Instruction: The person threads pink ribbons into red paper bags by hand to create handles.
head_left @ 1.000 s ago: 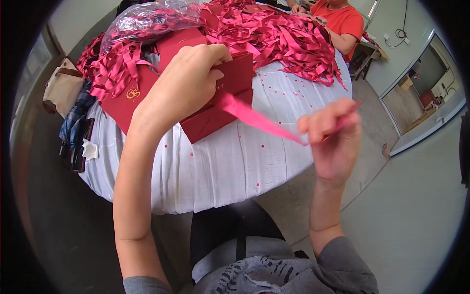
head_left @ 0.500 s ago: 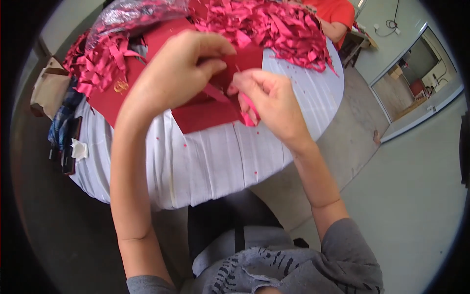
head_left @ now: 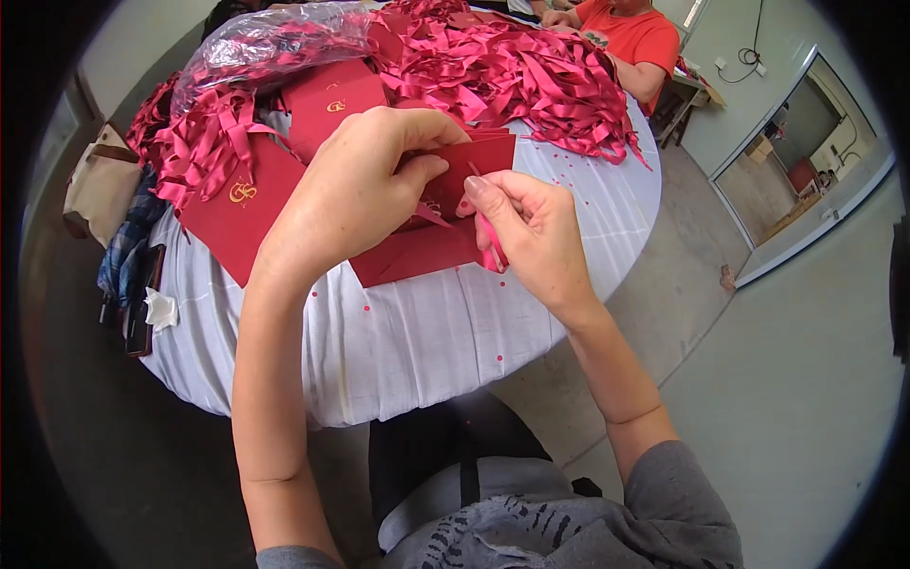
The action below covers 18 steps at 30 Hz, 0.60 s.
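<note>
Between my hands stands a raised panel of a red paper bag (head_left: pixel 485 157), above a red panel (head_left: pixel 417 258) lying on the table. My left hand (head_left: pixel 365 180) arches over the bag, its thumb and fingers curled closed at the upper edge; the fingertips are partly hidden behind the panel. My right hand (head_left: pixel 531 223) pinches a pink ribbon (head_left: pixel 491 248) beside the bag. A loop of it hangs under the fingers, and a thin end rises above the thumb. Another ribbon piece (head_left: pixel 431 214) crosses the bag between my hands.
Flat red bags with gold marks (head_left: pixel 248 204) lie left. Ribbon heaps (head_left: pixel 531 81) and a clear plastic bag (head_left: pixel 284 43) cover the far side. Red dots scatter over the white tablecloth (head_left: pixel 408 351). At left are a folded umbrella (head_left: pixel 130 232) and crumpled tissue (head_left: pixel 160 309). A person in an orange-red shirt (head_left: pixel 640 38) sits beyond.
The view has shifted, so the table sits lower and shows more of its far side. Both hands keep nearly the same grip, and the ribbon stays in my right fingers.
</note>
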Each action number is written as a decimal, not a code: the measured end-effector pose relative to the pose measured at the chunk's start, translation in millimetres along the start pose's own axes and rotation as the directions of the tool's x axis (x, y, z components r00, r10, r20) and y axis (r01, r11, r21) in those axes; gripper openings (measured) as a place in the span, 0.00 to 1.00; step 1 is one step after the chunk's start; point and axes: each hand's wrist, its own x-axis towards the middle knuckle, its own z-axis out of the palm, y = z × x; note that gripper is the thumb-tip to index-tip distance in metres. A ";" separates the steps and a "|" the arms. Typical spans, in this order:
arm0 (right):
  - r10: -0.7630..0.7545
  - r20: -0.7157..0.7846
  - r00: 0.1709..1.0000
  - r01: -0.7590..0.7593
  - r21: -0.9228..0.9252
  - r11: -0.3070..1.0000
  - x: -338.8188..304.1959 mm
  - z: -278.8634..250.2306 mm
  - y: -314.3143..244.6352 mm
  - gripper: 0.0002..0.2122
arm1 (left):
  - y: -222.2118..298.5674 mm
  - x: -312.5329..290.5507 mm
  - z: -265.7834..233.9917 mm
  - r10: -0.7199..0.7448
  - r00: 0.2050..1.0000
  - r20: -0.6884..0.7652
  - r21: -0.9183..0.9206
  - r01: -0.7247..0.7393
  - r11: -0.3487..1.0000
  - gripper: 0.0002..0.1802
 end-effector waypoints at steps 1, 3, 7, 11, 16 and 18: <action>0.004 0.002 1.000 -0.004 -0.010 1.000 0.6 0.1 -1.3 0.13 | 0.2 -0.7 -0.4 0.000 1.000 -0.001 -0.001 0.000 1.000 0.12; 0.009 0.003 1.000 -0.009 -0.023 1.000 0.2 -0.1 -4.4 0.13 | 0.5 -3.1 0.0 0.026 0.999 -0.027 0.043 -0.025 0.999 0.12; -0.095 -0.016 0.995 0.090 -0.200 0.976 2.2 0.1 -4.7 0.13 | 3.2 -4.8 6.7 0.044 0.997 -0.069 0.050 -0.041 0.998 0.12; -0.358 -0.048 0.932 0.290 -0.492 0.821 4.6 5.7 -0.2 0.11 | 5.0 -5.1 10.2 0.042 0.991 -0.126 0.113 -0.028 0.993 0.12; -0.253 -0.032 0.967 0.232 -0.299 0.926 9.9 -0.4 -5.4 0.13 | 7.3 -4.5 11.5 0.062 0.989 -0.133 0.118 -0.047 0.992 0.12; -0.052 0.007 0.999 0.052 -0.192 0.980 11.1 -2.5 -10.9 0.15 | 12.2 -5.0 12.1 0.022 0.996 -0.089 0.101 -0.013 0.995 0.12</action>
